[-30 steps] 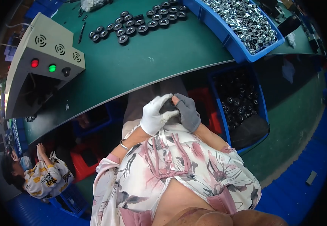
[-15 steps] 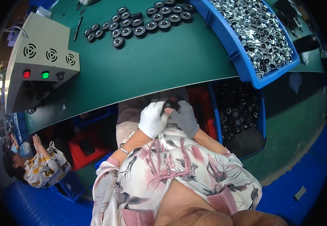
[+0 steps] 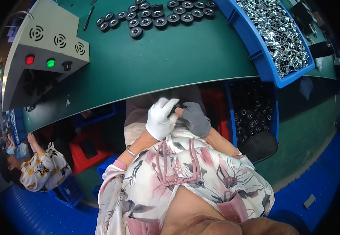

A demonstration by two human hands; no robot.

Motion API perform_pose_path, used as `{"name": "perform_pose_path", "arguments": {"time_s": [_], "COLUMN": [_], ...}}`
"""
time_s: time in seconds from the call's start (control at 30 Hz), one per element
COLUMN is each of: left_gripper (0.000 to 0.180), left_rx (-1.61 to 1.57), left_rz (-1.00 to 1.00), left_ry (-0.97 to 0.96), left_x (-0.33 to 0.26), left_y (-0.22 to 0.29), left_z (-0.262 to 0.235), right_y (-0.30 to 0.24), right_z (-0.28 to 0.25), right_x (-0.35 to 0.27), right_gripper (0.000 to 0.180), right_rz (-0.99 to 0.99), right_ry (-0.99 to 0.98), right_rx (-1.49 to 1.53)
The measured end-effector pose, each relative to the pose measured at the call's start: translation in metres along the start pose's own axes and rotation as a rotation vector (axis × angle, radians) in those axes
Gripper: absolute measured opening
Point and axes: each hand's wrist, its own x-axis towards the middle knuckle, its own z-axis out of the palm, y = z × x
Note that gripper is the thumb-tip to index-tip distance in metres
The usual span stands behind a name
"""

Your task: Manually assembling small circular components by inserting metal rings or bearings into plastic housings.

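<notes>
Both hands meet in front of my lap, just below the table's near edge. My left hand [image 3: 161, 119], in a white glove, has its fingers bent and its thumb turned toward the other hand. My right hand [image 3: 195, 120] wears a grey glove with the thumb tip bare, and its fingers are curled inward. Between them sits a small dark part [image 3: 181, 105], mostly covered by the fingers, so its kind cannot be made out. Both hands are closed around it.
Several black wheels [image 3: 161, 22] lie on the green table [image 3: 154, 55]. A blue bin [image 3: 264, 67] of shiny metal parts stands right; a lower bin [image 3: 277, 117] holds black wheels. At left are a beige machine [image 3: 54, 39], a red stool [image 3: 84, 152] and another person [image 3: 46, 168].
The whole view has shifted a little, with the wheels now higher and further right. My left fingers are straighter and more raised, and my right hand has turned slightly over the dark part.
</notes>
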Motion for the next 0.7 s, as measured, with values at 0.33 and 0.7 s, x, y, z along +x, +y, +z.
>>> {"name": "perform_pose_path", "arguments": {"time_s": [0.33, 0.7], "left_gripper": [0.052, 0.065], "left_rx": [-0.227, -0.249], "left_rz": [0.047, 0.114], "left_ry": [0.057, 0.058], "left_x": [-0.018, -0.026], "left_y": [-0.005, -0.005], "left_z": [-0.022, -0.034], "right_y": [0.014, -0.013], "right_z": [0.038, -0.107], "right_x": [-0.004, -0.095], "right_gripper": [0.022, 0.028], "right_rz": [-0.130, -0.597], "right_ry": [0.019, 0.815], "right_rx": [0.130, -0.564]}}
